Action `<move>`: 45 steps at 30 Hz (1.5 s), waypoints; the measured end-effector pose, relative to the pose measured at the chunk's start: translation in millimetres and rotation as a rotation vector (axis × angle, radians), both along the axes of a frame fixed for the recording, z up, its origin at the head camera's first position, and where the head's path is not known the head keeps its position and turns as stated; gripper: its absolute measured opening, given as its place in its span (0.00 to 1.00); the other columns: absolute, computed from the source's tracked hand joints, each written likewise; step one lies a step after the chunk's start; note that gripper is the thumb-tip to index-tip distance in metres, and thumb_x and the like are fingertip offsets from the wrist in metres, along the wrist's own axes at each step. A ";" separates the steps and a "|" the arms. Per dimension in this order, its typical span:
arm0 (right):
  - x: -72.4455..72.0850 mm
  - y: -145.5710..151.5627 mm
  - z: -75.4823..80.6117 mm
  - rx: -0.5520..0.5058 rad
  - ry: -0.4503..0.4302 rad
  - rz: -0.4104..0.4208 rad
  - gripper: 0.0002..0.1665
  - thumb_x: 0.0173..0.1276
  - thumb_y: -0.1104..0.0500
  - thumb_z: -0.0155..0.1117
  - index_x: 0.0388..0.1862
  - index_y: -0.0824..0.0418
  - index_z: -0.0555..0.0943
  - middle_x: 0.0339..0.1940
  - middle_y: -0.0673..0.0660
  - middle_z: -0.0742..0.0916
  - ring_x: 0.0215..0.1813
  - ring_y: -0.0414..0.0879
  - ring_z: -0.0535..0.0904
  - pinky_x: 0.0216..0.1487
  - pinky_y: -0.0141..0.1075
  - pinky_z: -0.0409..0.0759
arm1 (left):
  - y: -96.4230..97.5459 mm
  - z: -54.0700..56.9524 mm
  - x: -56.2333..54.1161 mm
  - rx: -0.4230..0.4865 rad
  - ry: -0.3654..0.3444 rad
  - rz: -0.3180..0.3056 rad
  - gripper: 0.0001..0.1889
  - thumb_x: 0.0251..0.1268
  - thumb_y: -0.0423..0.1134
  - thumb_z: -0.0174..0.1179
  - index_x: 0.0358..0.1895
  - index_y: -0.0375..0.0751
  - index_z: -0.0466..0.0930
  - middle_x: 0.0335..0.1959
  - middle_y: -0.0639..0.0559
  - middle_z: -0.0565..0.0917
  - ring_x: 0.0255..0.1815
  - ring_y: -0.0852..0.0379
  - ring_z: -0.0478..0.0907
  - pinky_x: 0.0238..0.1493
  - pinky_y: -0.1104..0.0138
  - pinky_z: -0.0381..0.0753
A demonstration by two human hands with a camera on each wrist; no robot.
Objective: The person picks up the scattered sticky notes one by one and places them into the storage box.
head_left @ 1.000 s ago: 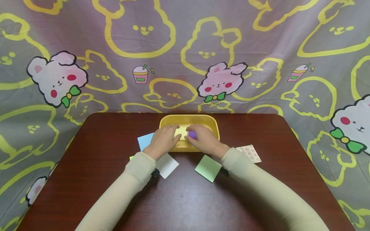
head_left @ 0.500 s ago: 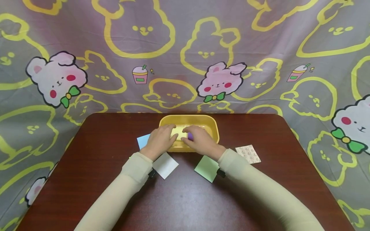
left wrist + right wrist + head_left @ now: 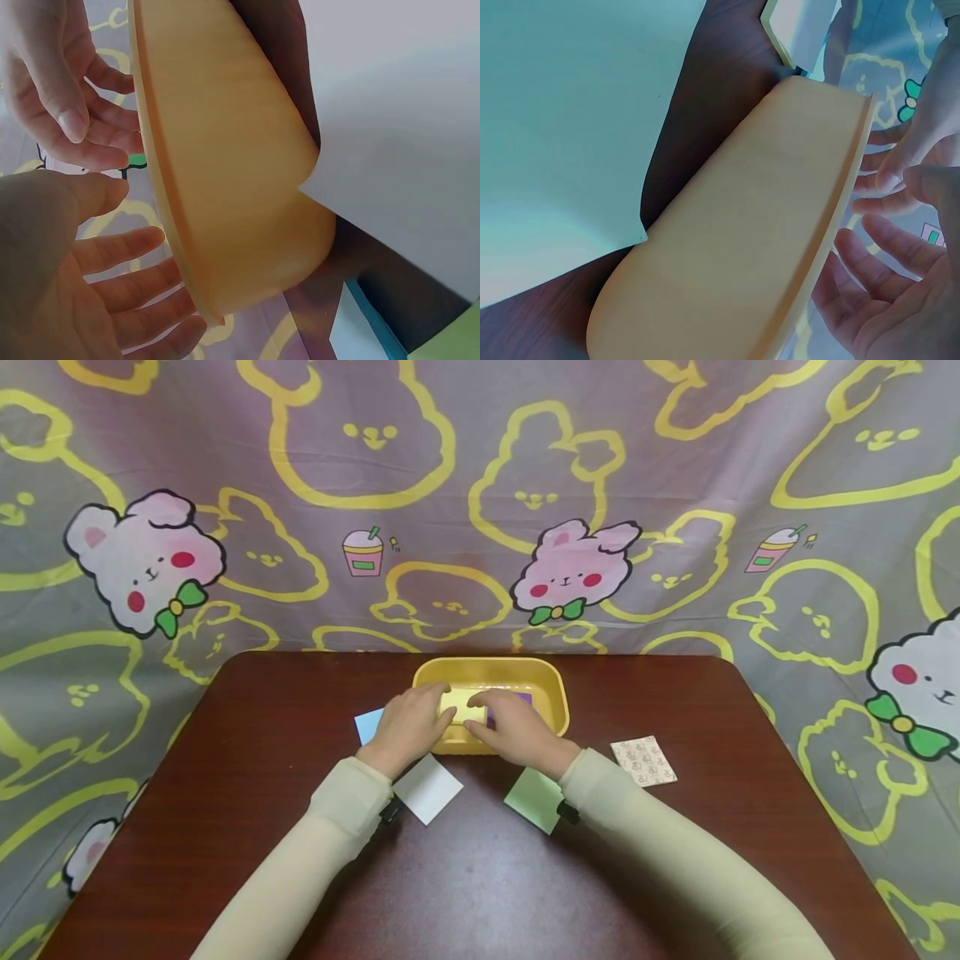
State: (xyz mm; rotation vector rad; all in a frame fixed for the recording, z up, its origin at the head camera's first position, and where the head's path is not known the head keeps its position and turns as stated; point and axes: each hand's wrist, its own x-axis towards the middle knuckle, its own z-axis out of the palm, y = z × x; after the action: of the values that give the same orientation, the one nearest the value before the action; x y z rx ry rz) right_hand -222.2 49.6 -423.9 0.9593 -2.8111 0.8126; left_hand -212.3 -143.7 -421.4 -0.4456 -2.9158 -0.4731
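Observation:
Both hands reach over the near rim of a yellow plastic basket (image 3: 555, 672) at the back of the table. A pale yellow note pad (image 3: 461, 704) lies in it between the hands. My left hand (image 3: 408, 722) is at the pad's left side, fingers loosely bent, thumb apart from them. My right hand (image 3: 521, 731) is at its right side, partly covering a purple pad (image 3: 525, 698). In the wrist views the basket wall (image 3: 232, 165) hides the pads. The left fingers (image 3: 131, 289) and right fingers (image 3: 885, 259) look relaxed there, with nothing seen between them.
On the dark brown table (image 3: 480, 877) lie a white pad (image 3: 429, 789) and a green pad (image 3: 534, 802) in front of the basket. A blue pad (image 3: 368, 727) is partly behind the left hand. A patterned square pad (image 3: 643, 761) lies to the right. A printed cloth (image 3: 450, 527) hangs behind.
Both hands have shifted slightly left inside the basket, and the pale yellow pad shows further left between them. More of the purple pad shows beyond the right hand.

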 end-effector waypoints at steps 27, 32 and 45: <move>1.8 -11.8 0.8 0.008 -0.037 0.025 0.22 0.72 0.52 0.65 0.57 0.67 0.82 0.55 0.63 0.88 0.61 0.55 0.83 0.64 0.46 0.79 | -13.3 5.5 1.7 0.022 -0.009 0.028 0.22 0.73 0.46 0.60 0.63 0.37 0.78 0.55 0.38 0.85 0.50 0.38 0.85 0.45 0.47 0.83; 2.1 -12.7 1.5 0.011 -0.039 0.026 0.22 0.72 0.52 0.65 0.57 0.66 0.82 0.55 0.62 0.88 0.61 0.54 0.83 0.64 0.46 0.79 | -16.3 6.7 1.3 0.026 0.002 0.032 0.21 0.72 0.45 0.60 0.62 0.38 0.78 0.52 0.38 0.86 0.47 0.38 0.85 0.43 0.46 0.83; 3.2 -17.0 1.7 0.020 -0.035 0.036 0.22 0.72 0.51 0.65 0.57 0.66 0.82 0.55 0.61 0.88 0.61 0.54 0.83 0.64 0.46 0.79 | -22.9 6.9 1.2 0.008 0.011 0.029 0.21 0.72 0.46 0.60 0.61 0.37 0.78 0.50 0.37 0.86 0.45 0.38 0.85 0.41 0.47 0.82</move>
State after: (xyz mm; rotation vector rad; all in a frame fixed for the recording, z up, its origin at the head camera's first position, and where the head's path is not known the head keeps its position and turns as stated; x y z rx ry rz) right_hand -219.0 32.6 -422.2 1.0116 -2.8442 0.8149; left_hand -211.1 -166.6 -414.5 -0.4024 -2.9042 -0.4771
